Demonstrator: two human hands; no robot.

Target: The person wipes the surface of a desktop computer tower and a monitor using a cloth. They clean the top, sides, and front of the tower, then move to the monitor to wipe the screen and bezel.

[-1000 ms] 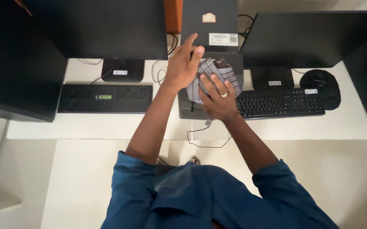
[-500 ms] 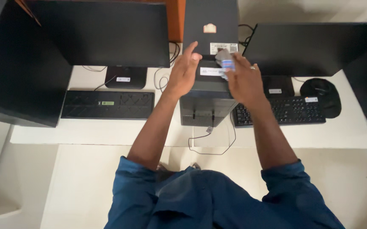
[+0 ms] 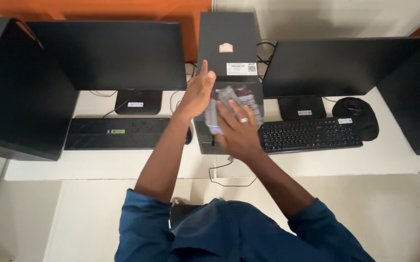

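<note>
nearest you, your blue sleeves lead out over the white desk [image 3: 122, 165], and a thin black cable [image 3: 229, 179] loops off its front edge just under your right wrist. mind that loop as you move; a snag there could tug whatever it feeds.

your right hand [image 3: 239, 133] presses a crumpled grey cloth [image 3: 227, 104] flat onto the top of the dark computer tower [image 3: 227, 43], which stands upright on the desk between the two keyboards. your fingers are spread over the cloth, pinning it under the palm rather than clenched around it. keep that broad, flat contact so the cloth wipes evenly, and work in straight passes along the panel, not in scrubbing circles.

your left hand [image 3: 198, 92] rests open against the tower's left top edge, fingers straight and pointing away from you, holding nothing. it looks like a brace, and that is a sound idea: push back against the wiping hand so the case does not slide or tip toward the left keyboard [image 3: 118, 133].

the right keyboard [image 3: 309, 133] lies just beside the tower, so lift the cloth at the panel's edge, or dust will likely fall on the keys.

farther along the top sit a pale sticker [image 3: 242, 68] and a small badge [image 3: 226, 47]; go lightly there. the monitors [image 3: 108, 53] flank the tower closely, so keep your elbows in.
</note>
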